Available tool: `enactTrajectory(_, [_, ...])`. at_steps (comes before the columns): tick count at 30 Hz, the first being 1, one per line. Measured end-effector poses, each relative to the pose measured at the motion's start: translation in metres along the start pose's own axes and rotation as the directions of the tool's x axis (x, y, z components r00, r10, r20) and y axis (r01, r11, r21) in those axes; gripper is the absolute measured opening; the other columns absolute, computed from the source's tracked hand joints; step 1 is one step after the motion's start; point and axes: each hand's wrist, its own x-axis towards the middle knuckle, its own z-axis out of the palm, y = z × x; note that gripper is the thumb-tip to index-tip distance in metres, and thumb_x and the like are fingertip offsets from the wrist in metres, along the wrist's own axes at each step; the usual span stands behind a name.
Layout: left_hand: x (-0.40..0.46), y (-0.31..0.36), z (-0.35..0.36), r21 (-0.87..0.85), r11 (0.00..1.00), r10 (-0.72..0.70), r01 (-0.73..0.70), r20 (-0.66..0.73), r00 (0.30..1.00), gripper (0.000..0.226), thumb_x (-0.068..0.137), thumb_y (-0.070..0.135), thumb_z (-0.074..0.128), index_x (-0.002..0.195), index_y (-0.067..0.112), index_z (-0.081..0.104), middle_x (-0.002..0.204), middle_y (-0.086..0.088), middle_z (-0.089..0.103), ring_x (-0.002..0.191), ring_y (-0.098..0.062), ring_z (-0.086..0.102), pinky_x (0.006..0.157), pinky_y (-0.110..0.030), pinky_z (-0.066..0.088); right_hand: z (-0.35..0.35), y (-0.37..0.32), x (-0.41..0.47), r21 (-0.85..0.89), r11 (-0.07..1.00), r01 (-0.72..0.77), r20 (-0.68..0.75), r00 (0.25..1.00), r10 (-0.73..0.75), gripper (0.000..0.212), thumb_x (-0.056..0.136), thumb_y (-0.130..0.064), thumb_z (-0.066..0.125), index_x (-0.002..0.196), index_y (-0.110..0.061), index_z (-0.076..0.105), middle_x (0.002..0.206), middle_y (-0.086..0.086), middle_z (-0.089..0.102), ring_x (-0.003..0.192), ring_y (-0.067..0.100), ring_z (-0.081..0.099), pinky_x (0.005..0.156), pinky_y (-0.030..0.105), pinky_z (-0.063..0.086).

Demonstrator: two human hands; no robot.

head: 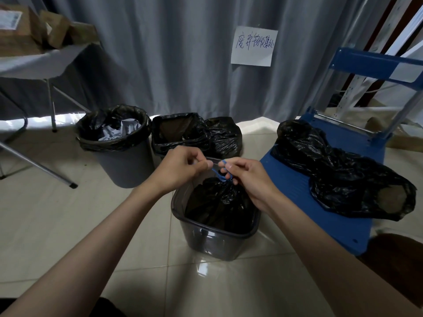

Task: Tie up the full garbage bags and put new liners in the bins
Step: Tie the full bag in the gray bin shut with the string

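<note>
At six o'clock, the gathered black plastic garbage bag (pixel 217 202) sits inside the translucent grey square bin (pixel 212 241) — kept there for support. Left hand (pixel 180 168) and right hand (pixel 247 177) each pinch the blue tie band (pixel 219 173), stretching it round the bag's neck, apparently to cinch it.

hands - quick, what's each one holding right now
Left hand: fingers pinch one end of the blue tie.
Right hand: fingers pinch the other end, at the gathered neck of the black bag.
</note>
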Motion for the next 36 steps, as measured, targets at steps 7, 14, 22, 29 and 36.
enactTrajectory(7, [0.003, 0.015, 0.008, -0.214, 0.975, -0.062, 0.053, -0.034, 0.997, 0.02, 0.088, 0.026, 0.072, 0.074, 0.012, 0.068, 0.058, 0.004, 0.063, 0.051, -0.001, 0.054, 0.051, -0.011, 0.04, 0.0, -0.006, -0.005, -0.182, 0.979, 0.094, 0.128, 0.989, -0.071, 0.018, 0.096, 0.002, 0.055, 0.096, -0.001, 0.072, 0.071, -0.007, 0.063, 0.059, -0.004, 0.054, 0.058, 0.015, 0.041])
enactTrajectory(14, [0.007, 0.021, 0.017, -0.498, 0.86, -0.152, 0.109, -0.048, 0.987, 0.014, 0.088, 0.008, 0.069, 0.096, -0.003, 0.07, 0.082, -0.011, 0.074, 0.064, -0.005, 0.066, 0.058, -0.011, 0.046, -0.006, -0.004, -0.01, -0.225, 0.971, 0.079, 0.166, 0.985, -0.042, 0.016, 0.091, 0.0, 0.063, 0.095, -0.008, 0.077, 0.094, -0.004, 0.077, 0.073, 0.006, 0.064, 0.063, 0.018, 0.047])
enactTrajectory(22, [0.009, 0.02, 0.018, -0.524, 0.845, -0.156, 0.108, -0.049, 0.986, 0.008, 0.086, 0.007, 0.072, 0.092, 0.001, 0.072, 0.081, -0.009, 0.075, 0.071, -0.009, 0.068, 0.066, -0.017, 0.049, -0.011, -0.002, -0.013, -0.061, 0.998, 0.019, 0.009, 1.0, -0.018, 0.016, 0.077, 0.001, 0.079, 0.085, 0.002, 0.065, 0.07, 0.011, 0.073, 0.064, 0.016, 0.07, 0.058, 0.02, 0.053])
enactTrajectory(29, [0.009, 0.02, 0.018, -0.566, 0.818, -0.168, 0.104, -0.063, 0.984, 0.009, 0.086, 0.006, 0.072, 0.094, 0.002, 0.071, 0.088, -0.014, 0.075, 0.079, -0.015, 0.069, 0.073, -0.021, 0.052, -0.01, -0.005, -0.014, -0.045, 0.998, 0.037, 0.089, 0.995, -0.033, 0.01, 0.084, 0.002, 0.072, 0.094, 0.0, 0.076, 0.079, 0.014, 0.074, 0.07, 0.014, 0.069, 0.064, 0.019, 0.054])
enactTrajectory(36, [0.006, 0.018, 0.03, -0.643, 0.757, -0.149, 0.118, 0.007, 0.989, 0.033, 0.085, 0.003, 0.071, 0.116, -0.002, 0.062, 0.103, -0.02, 0.073, 0.093, -0.023, 0.07, 0.084, -0.027, 0.058, -0.01, -0.006, -0.016, -0.003, 1.0, 0.015, 0.095, 0.995, -0.014, 0.01, 0.086, -0.002, 0.07, 0.094, 0.002, 0.075, 0.077, 0.014, 0.072, 0.069, 0.015, 0.068, 0.063, 0.019, 0.055])
